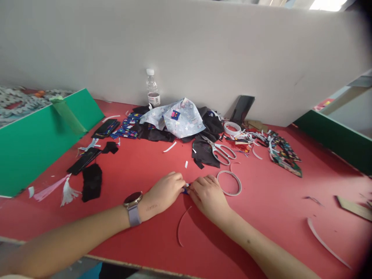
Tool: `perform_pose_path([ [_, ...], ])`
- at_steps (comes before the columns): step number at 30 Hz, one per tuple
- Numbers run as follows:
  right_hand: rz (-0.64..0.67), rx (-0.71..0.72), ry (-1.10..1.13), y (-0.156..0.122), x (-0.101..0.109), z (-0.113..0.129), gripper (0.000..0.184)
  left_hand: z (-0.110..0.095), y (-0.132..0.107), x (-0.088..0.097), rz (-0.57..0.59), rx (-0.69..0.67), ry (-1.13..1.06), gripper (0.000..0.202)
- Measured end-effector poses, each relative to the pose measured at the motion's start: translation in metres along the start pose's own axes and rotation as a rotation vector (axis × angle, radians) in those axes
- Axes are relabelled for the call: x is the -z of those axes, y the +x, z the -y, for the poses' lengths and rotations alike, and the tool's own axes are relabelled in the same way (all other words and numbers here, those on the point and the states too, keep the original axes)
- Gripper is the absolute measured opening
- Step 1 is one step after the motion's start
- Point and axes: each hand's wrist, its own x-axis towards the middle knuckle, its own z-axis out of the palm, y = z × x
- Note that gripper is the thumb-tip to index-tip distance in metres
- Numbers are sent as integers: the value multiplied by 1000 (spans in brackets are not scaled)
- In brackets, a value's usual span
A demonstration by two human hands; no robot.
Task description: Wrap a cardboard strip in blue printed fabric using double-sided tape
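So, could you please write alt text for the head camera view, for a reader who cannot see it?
Two bare hands, left hand and right hand, meet on a red table, pinching a small blue piece between them. A tape ring lies beside the right hand; scissors and fabric scraps lie behind.

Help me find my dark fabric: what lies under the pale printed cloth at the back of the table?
Black fabric spreads out from under the pale printed cloth, with blue patterned strips at its left. Whatever lies beneath the cloth's middle is covered.
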Motion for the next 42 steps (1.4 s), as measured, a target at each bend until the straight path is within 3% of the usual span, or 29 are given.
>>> perform_pose_path([
  [15, -7, -9, 24, -1, -1, -1, 14, -5, 2, -2, 26, 50, 93, 24],
  [21, 70, 34, 217, -10, 7, -11, 17, -11, 5, -2, 82, 84, 221, 17],
  [27, 35, 23, 286, -13, 2, -15, 15, -16, 6, 1, 105, 90, 255, 17],
  [42, 60, -55, 94, -2, 3, -4, 12, -19, 6, -2, 83, 107, 237, 15],
])
